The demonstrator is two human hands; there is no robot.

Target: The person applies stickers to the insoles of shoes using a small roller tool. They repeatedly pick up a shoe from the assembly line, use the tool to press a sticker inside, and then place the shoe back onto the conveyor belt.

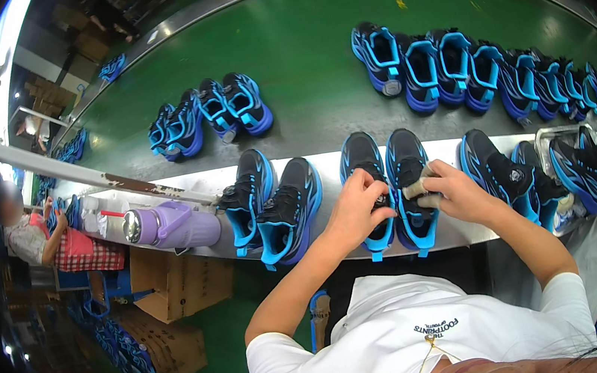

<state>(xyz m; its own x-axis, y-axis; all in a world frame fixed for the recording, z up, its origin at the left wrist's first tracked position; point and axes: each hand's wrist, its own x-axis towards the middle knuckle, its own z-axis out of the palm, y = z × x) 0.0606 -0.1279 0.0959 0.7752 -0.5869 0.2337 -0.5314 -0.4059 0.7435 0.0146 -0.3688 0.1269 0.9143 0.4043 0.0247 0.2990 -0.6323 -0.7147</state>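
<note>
Two black and blue sneakers stand side by side on the metal ledge before me, toes away from me. My left hand [358, 207] is at the lacing of the left sneaker [360, 150], its thumb and fingers bent close together; whether it pinches something is unclear. At the tongue of the right sneaker [404, 150] is my right hand [449, 189], with pale coverings on several fingertips; its exact hold is hidden. Another pair, with a near sneaker [296, 187], stands to the left. More sneakers, one of them a dark sneaker [490, 161], stand to the right.
Beyond the metal ledge [324, 166] runs a green conveyor belt [301, 33] bearing rows of sneakers [452, 64]. A purple tumbler [184, 224] lies on the ledge at left, below a metal bar [75, 165]. Cardboard boxes [175, 282] sit lower left. A co-worker [39, 237] handles sneakers at far left.
</note>
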